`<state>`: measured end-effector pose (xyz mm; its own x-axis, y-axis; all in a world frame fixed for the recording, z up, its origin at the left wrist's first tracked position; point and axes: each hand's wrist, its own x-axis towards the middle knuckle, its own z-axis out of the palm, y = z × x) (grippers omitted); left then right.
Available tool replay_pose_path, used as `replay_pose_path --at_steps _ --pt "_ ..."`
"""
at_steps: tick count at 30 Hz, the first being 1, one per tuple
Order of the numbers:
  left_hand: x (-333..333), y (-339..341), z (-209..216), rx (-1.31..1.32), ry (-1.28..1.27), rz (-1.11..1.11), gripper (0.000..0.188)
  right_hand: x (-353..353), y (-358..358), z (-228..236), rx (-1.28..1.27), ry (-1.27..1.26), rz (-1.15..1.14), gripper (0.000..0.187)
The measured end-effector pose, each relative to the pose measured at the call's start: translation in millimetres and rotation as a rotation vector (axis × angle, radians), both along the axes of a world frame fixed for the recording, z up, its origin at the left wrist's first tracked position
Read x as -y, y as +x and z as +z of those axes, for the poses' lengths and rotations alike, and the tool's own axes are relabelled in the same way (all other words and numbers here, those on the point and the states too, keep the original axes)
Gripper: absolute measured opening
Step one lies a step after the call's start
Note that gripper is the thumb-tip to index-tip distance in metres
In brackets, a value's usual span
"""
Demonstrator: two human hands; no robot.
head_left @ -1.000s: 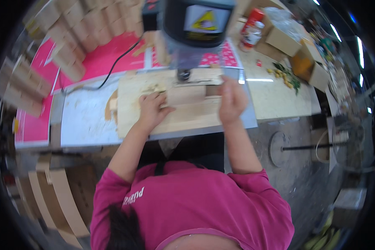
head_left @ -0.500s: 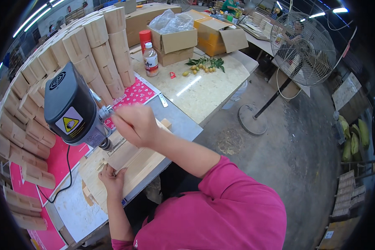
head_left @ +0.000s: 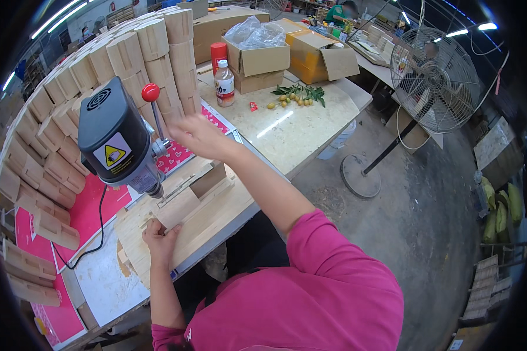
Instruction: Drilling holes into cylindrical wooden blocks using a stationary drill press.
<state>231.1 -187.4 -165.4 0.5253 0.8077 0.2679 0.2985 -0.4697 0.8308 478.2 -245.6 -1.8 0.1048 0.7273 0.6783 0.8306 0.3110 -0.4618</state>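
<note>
A bench drill press [head_left: 112, 131] with a black housing stands over a wooden board jig [head_left: 216, 199]. Its feed lever, tipped with a red knob [head_left: 150, 92], points upward. My right hand [head_left: 196, 136] is beside the lever's hub, its fingers smeared by motion, so whether it touches the lever is unclear. With thumb and fingers, my left hand [head_left: 160, 237] grips the near end of a pale wooden block [head_left: 180, 209]. That block lies in the jig just beside the drill chuck [head_left: 156, 190].
Tall stacks of shaped wooden blocks [head_left: 126, 55] curve around the left and back. A bottle [head_left: 224, 85], cardboard boxes [head_left: 257, 58] and a bunch of yellow fruit [head_left: 295, 99] sit on the stone-look tabletop. A standing fan [head_left: 433, 82] is at the right. A power cord [head_left: 101, 225] trails from the drill.
My right hand has shifted off the lever hub area slightly, its fingers loosening; the red-knobbed lever has swung into view, pointing up. My left hand stays at the block. The whole view has shifted slightly.
</note>
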Motion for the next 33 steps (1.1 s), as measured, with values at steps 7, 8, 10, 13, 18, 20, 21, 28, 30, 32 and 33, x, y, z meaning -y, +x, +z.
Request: replay_pose_path --at_steps 7,8,10,13,18,20,21,28,30,32,33 --pt "15 -18 34 0.023 0.216 -0.066 0.023 69 9 -94 0.032 -0.407 0.097 0.034" --pt "26 -29 46 0.050 0.156 -0.152 0.024 81 0 -82 -0.154 -0.534 0.129 0.034" --pt "29 -60 61 0.063 0.081 -0.172 0.024 102 -8 -74 -0.577 -0.738 0.095 0.024" --pt "34 -111 71 0.154 -0.066 -0.170 0.019 119 -1 -88 -0.757 -0.730 0.109 0.024" --pt "46 -146 90 0.550 -0.657 0.334 0.019 125 -22 -104 -0.811 -0.872 0.038 0.022" --pt "50 -146 91 0.578 -0.691 0.382 0.023 129 -38 -88 -0.759 -0.747 0.067 0.019" --pt "54 -145 95 0.554 -0.710 0.390 0.024 131 -44 -79 -0.761 -0.672 0.107 0.019" --pt "68 -133 97 0.484 -0.690 0.396 0.027 130 -60 -35 -0.520 -0.402 0.268 0.022" --pt "68 -129 93 0.473 -0.707 0.333 0.028 126 -55 -46 -0.461 -0.418 0.272 0.023" --pt "66 -124 80 0.434 -0.689 0.281 0.029 123 -52 -59 -0.615 -0.474 0.308 0.023" --pt "66 -120 77 0.435 -0.692 0.277 0.029 122 -49 -63 -0.613 -0.475 0.303 0.023"
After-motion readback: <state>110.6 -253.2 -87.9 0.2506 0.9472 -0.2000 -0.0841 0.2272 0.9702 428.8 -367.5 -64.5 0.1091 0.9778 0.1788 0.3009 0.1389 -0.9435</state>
